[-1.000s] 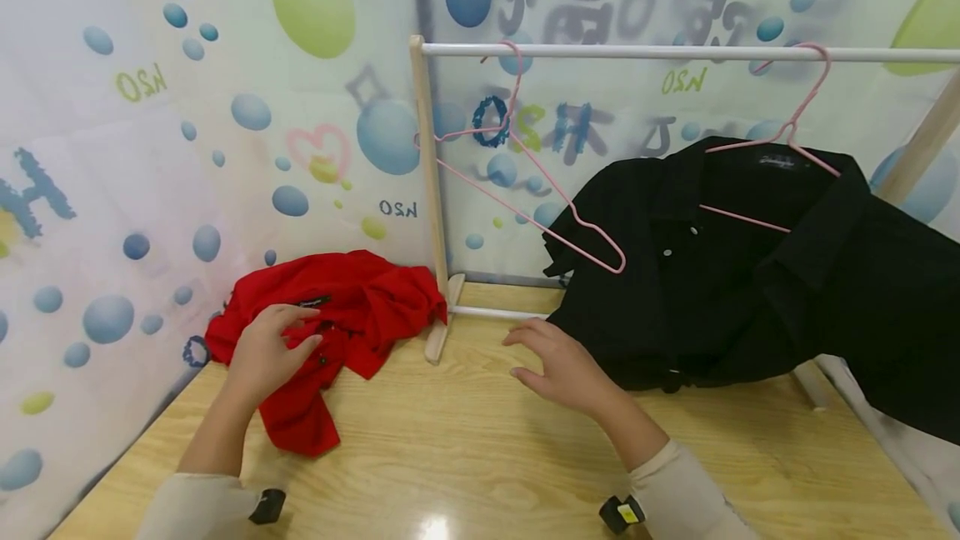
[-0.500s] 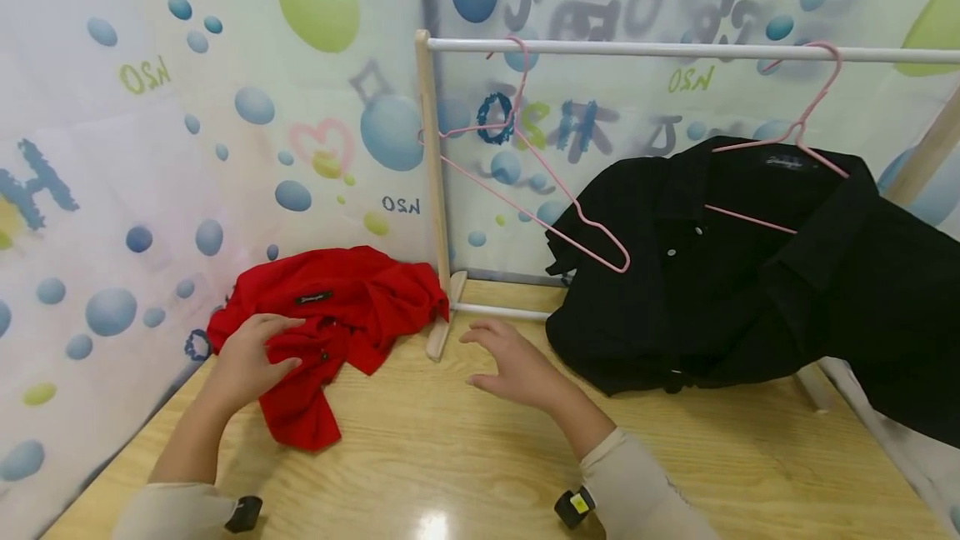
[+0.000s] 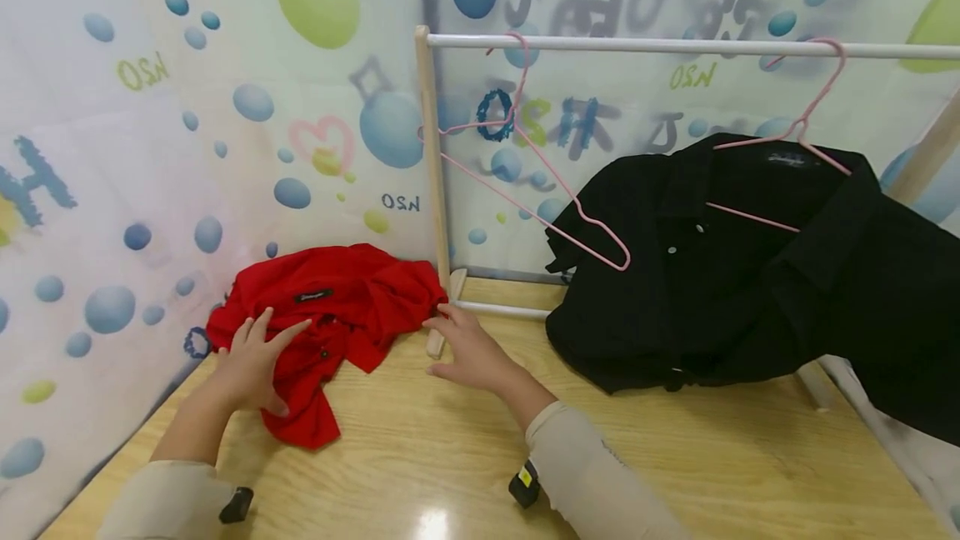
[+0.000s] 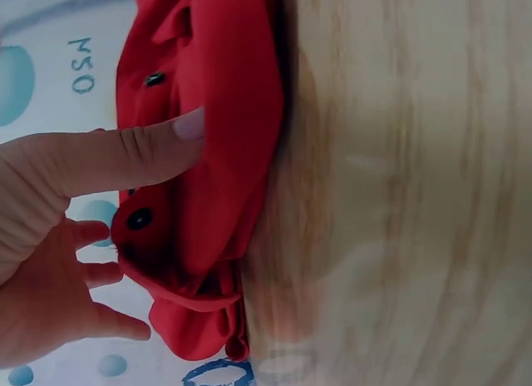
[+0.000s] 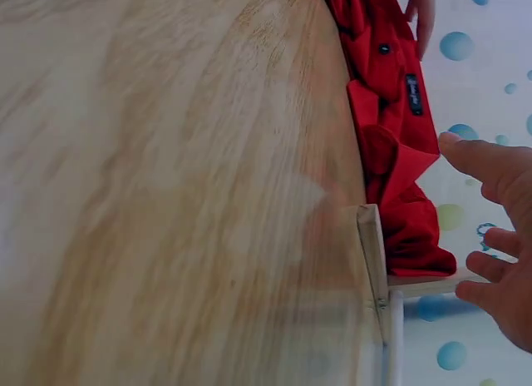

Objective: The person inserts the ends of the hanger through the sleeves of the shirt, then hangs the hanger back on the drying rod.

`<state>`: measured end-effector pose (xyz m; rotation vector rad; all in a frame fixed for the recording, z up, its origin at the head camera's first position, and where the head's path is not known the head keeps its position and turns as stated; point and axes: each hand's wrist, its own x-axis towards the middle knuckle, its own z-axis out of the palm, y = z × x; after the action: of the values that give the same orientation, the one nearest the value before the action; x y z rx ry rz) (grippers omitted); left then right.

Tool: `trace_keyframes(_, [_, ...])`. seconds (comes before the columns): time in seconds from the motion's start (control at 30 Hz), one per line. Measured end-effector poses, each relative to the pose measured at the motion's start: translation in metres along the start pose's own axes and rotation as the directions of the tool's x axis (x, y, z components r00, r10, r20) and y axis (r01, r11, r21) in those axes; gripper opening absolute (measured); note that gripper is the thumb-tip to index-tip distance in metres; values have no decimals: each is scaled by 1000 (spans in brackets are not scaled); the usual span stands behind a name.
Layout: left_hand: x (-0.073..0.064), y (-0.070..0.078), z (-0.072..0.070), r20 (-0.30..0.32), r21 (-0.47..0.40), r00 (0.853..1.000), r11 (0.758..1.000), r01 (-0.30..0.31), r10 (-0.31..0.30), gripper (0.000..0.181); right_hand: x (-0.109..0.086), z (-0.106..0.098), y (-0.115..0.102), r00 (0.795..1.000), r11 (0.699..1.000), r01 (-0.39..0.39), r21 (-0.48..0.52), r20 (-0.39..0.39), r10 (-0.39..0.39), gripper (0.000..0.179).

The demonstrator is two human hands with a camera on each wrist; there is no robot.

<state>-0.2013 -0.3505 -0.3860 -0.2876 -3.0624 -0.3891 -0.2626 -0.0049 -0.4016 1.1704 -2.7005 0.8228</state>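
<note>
Red shirt (image 3: 352, 294) lies partly hidden behind spread, empty left hand (image 3: 249, 367); right hand (image 3: 474, 350) spread, empty.

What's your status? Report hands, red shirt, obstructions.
Left hand, right hand: fingers spread, gripping nothing. Red shirt crumpled on table. Rack foot close by shirt's right end, possible snag.
</note>
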Motion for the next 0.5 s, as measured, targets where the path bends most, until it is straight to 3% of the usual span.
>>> trace_keyframes(0.23, [4,-6,7,13,6,1000,1000,18,-18,122,24,18,-8,999,996,-41,-82,-19,40,62])
trace_keyframes(0.5, [11,-11,15,-7,-20,1000,1000,-19,19,114,39,32,-7,996,980,-90,-175,-21,87,67])
